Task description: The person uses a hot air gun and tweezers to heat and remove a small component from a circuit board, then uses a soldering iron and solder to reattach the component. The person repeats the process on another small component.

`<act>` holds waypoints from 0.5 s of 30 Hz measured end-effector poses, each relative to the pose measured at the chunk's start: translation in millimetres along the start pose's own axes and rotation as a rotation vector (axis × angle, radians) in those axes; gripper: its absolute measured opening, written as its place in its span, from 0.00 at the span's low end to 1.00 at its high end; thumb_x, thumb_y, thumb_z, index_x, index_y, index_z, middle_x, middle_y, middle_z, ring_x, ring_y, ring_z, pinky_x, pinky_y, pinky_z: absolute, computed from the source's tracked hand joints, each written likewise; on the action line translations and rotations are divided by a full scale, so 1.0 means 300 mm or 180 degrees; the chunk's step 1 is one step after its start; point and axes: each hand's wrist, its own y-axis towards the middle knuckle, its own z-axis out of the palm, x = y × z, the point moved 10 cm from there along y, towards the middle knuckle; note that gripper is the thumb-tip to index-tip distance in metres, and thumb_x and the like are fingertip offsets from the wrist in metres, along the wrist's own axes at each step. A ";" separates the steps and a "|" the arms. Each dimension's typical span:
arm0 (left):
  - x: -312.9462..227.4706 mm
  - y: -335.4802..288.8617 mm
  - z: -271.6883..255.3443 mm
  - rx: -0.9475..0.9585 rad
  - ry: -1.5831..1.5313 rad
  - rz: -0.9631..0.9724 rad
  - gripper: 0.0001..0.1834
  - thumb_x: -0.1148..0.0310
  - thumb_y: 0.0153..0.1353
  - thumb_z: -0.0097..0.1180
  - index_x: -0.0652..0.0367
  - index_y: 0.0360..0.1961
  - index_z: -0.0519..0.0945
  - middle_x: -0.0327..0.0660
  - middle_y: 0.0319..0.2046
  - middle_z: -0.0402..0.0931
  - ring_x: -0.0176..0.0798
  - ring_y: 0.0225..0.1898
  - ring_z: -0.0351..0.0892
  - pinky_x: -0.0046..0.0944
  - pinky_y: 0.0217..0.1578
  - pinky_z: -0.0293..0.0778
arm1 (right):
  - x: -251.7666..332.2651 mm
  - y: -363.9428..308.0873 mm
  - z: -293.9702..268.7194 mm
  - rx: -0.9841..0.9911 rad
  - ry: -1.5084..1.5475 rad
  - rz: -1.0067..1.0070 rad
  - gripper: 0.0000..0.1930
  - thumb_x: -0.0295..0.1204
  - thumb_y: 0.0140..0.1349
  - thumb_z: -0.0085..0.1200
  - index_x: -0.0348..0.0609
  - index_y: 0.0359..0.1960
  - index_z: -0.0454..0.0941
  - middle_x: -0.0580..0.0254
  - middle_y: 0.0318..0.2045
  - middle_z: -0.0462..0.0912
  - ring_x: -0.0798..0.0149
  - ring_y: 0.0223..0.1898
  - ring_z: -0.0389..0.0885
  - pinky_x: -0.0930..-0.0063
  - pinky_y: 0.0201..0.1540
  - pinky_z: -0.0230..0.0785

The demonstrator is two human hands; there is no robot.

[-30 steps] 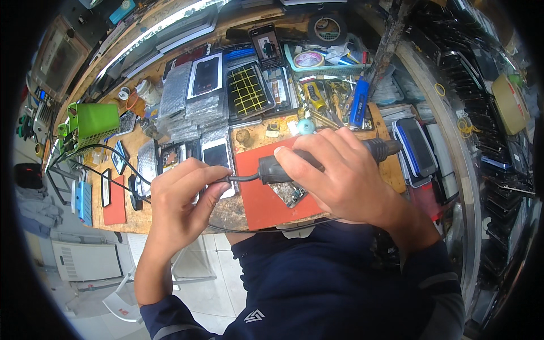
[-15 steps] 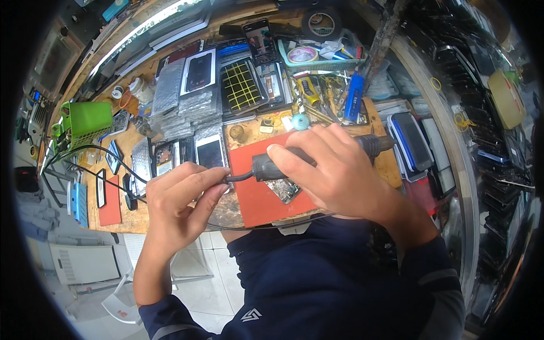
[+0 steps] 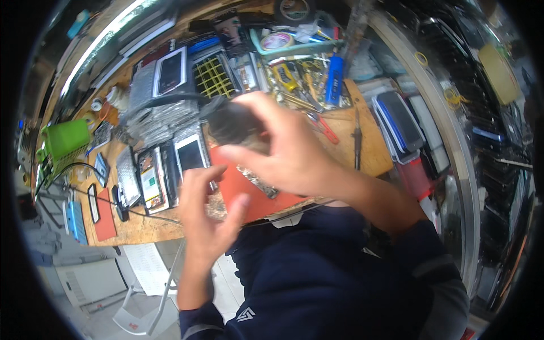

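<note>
My right hand grips a black corded tool, thick and cylindrical like a hot-air gun handle. It is blurred, with its end tilted toward me and its cord trailing left over the bubble-wrapped stack. Lower left, my left hand holds nothing, thumb and fingers apart, over the bench's front edge. Beneath the hands, an orange-red mat lies on the wooden bench. A small circuit board rests on that mat, partly hidden by my right hand.
Bubble-wrapped stacks, a white-framed phone screen and a green basket crowd the left. Toward the back right are a blue cylindrical tool and a teal tray. Red-handled pliers lie right of my hand; phones stack beyond.
My left hand has let go of the cord and opened. My right hand has moved left and turned the tool, swinging its cord up and over the stack. The view has shifted too.
</note>
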 end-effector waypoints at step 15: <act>0.559 -0.421 -0.092 -0.2124 -0.2997 -0.1523 0.26 0.53 0.77 0.60 0.58 0.65 0.70 0.45 0.51 0.76 0.38 0.53 0.79 0.42 0.52 0.83 | -0.356 -0.197 -0.513 -0.0214 -0.1840 0.1295 0.09 0.29 0.73 0.63 0.35 0.46 0.89 0.53 0.38 0.91 0.58 0.36 0.89 0.67 0.42 0.79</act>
